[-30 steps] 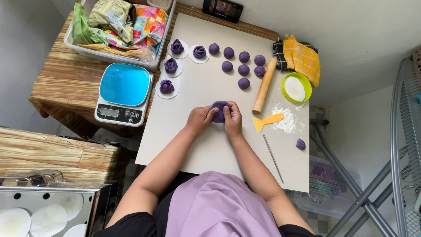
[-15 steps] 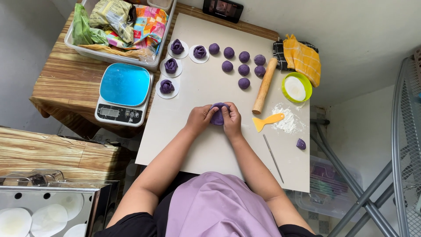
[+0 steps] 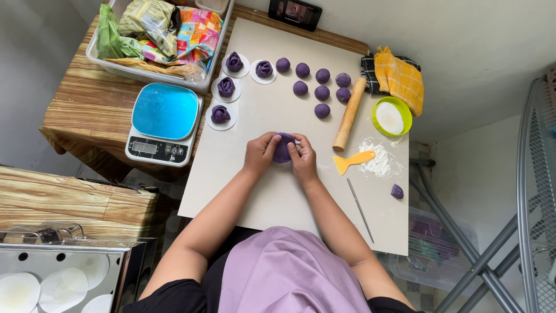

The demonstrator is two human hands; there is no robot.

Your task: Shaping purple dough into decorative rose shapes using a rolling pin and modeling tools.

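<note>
Both hands met over the white board (image 3: 272, 191), just left of the wooden rolling pin (image 3: 349, 115). The left hand (image 3: 260, 153) and the right hand (image 3: 303, 157) had their fingers curled closed around a flattened purple dough piece (image 3: 283, 148), pinching it from either side. Beyond the rolling pin's left lay seven purple dough balls (image 3: 315, 84) and four rose-shaped buns (image 3: 227, 87) on paper rounds.

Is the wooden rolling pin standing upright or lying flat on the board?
Lying flat. The rolling pin rests full length on the white board, slanted, between the purple dough balls and the green bowl.
</note>
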